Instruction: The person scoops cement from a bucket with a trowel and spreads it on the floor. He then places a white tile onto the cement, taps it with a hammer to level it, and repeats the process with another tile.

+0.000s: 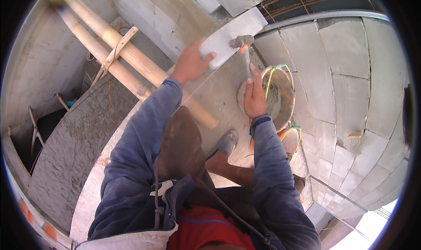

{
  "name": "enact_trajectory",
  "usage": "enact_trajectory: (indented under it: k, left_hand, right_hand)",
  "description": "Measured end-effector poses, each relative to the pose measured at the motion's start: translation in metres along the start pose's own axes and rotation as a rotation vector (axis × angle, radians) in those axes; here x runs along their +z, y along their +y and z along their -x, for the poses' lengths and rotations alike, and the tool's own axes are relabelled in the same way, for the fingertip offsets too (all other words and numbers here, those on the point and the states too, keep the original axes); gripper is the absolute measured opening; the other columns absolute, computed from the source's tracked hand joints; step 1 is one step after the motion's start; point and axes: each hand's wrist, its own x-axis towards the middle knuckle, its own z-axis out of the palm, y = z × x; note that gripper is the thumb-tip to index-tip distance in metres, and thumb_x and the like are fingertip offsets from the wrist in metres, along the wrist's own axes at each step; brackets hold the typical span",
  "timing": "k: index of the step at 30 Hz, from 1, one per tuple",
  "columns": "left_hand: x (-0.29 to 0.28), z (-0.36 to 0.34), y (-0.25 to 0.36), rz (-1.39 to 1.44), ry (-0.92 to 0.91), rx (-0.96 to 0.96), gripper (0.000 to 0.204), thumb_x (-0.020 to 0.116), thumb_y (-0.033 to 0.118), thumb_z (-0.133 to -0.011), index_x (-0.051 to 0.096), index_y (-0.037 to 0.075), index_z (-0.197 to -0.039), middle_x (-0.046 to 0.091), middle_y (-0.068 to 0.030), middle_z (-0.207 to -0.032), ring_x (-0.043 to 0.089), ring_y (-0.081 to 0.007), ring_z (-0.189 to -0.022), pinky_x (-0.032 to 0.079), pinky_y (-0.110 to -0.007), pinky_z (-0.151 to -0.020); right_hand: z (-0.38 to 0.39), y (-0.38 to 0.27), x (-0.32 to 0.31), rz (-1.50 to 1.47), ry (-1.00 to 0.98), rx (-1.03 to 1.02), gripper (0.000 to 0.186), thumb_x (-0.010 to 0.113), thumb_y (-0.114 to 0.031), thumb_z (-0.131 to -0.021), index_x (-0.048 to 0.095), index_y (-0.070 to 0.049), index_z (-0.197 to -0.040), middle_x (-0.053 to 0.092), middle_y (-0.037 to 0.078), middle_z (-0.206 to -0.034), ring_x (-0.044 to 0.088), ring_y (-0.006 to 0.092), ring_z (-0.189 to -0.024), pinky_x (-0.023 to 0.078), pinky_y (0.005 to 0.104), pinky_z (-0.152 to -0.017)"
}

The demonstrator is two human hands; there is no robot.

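A pale grey block [221,42] lies slanting at the top middle. My left hand [193,62] grips its near left end, with the thumb on the face and the other fingers along the edge, partly hidden. In my right hand [255,94] is a hammer [246,59], its handle wrapped by the fingers. The dusty metal head is over the block's lower edge; whether it touches cannot be told. Just right of that hand stands a bucket [288,85] of grey mortar with a yellow-green handle. A thin string runs from the block toward my left forearm.
Two bamboo poles [127,53] with a wooden crosspiece [117,50] reach in from upper left. Below them is a rough grey mortar surface [83,131]. A second bucket [289,140] stands near my sandalled foot [226,145]. A block wall [351,53] rises at right; rebar [302,2] shows above.
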Motion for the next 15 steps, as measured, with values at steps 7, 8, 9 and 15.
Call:
enact_trajectory:
  k: [7,8,9,15]
  left_hand:
    - [0.002,-0.002,-0.002,-0.007,0.028,-0.001,0.075,0.081,0.042,-0.099,0.056,0.0,-0.156,0.068,-0.0279,-0.143,0.066,-0.0395,-0.134,0.051,-0.045,-0.113]
    - [0.002,-0.002,-0.002,-0.014,0.031,0.004,0.075,0.081,0.041,-0.098,0.056,0.0,-0.156,0.069,-0.0278,-0.142,0.066,-0.0395,-0.133,0.051,-0.045,-0.112]
    - [0.002,-0.002,-0.002,-0.021,0.035,0.01,0.075,0.081,0.041,-0.098,0.057,0.0,-0.156,0.069,-0.0277,-0.142,0.066,-0.0395,-0.133,0.052,-0.045,-0.112]
    - [-0.001,-0.001,-0.002,0.011,0.015,-0.032,0.077,0.08,0.043,-0.098,0.056,-0.001,-0.156,0.065,-0.0282,-0.146,0.062,-0.0418,-0.137,0.048,-0.048,-0.116]
  right_hand:
    - [0.003,-0.001,0.0,0.005,-0.016,0.042,0.052,0.042,-0.021,-0.119,0.039,-0.019,-0.171,0.072,0.018,-0.092,0.073,0.0317,-0.081,0.058,0.0438,-0.084]
    - [0.004,-0.002,-0.001,0.017,-0.031,0.056,0.052,0.042,-0.021,-0.119,0.039,-0.018,-0.172,0.073,0.018,-0.094,0.074,0.0323,-0.083,0.058,0.0438,-0.085]
    - [0.005,0.003,0.003,0.033,0.013,-0.022,0.052,0.041,-0.021,-0.119,0.039,-0.018,-0.172,0.073,0.018,-0.095,0.074,0.0326,-0.083,0.058,0.044,-0.086]
    - [0.009,-0.006,0.0,0.022,-0.041,0.036,0.051,0.042,-0.022,-0.119,0.041,-0.016,-0.17,0.074,0.023,-0.117,0.074,0.0361,-0.097,0.057,0.0451,-0.095]
